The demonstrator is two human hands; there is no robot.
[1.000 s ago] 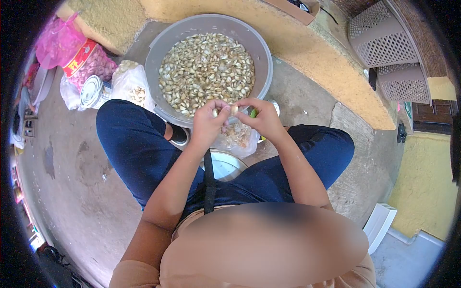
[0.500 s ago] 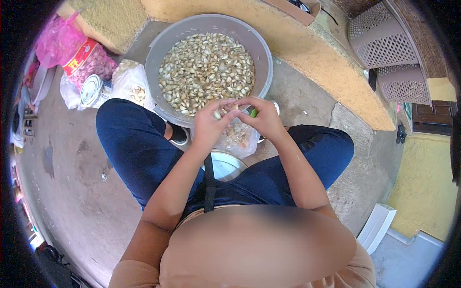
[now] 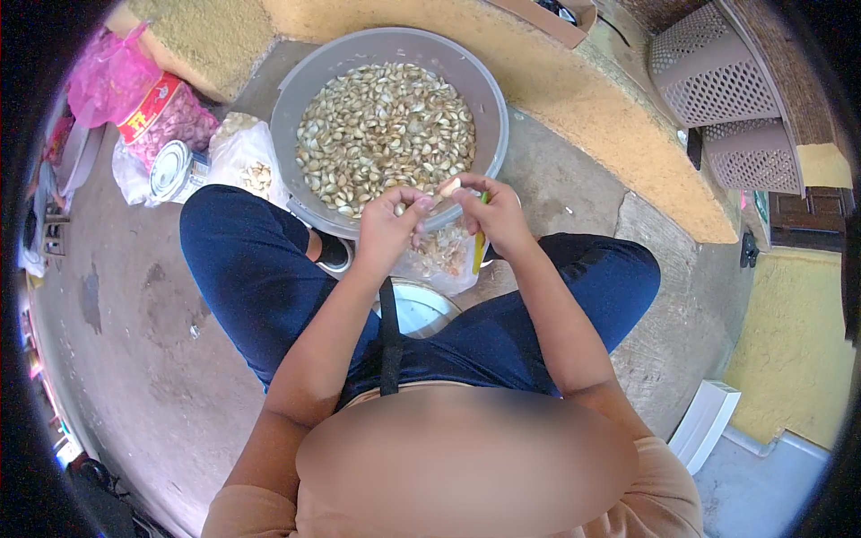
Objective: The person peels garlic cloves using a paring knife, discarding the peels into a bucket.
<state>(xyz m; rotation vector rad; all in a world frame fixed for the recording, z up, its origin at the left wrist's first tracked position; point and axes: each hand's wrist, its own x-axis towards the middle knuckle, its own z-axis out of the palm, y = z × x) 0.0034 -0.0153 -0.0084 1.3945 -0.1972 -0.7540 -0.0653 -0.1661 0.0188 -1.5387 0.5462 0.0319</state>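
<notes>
A large grey tub [image 3: 491, 90] holds a mass of garlic cloves [image 3: 386, 130] in front of me. Over its near rim, my right hand [image 3: 499, 218] pinches a pale peeled clove [image 3: 450, 186] between thumb and fingertips. The same hand holds a yellow-green knife [image 3: 478, 248], its handle pointing down. My left hand [image 3: 387, 229] is just left of the clove, its fingers closed on something I cannot make out. Beneath both hands lies a clear plastic bag [image 3: 448, 271] with papery peelings in it.
A white round lid [image 3: 417, 309] lies between my legs. On the left stand a white bag of cloves [image 3: 247, 161], a tin can [image 3: 172, 170] and a pink net sack [image 3: 175, 117]. A low yellow wall [image 3: 574, 108] runs behind the tub. Grey perforated baskets [image 3: 717, 81] are at the right.
My hands have moved slightly apart. The pale clove now shows in my right fingertips, and more of the yellow-green knife is visible, pointing downward.
</notes>
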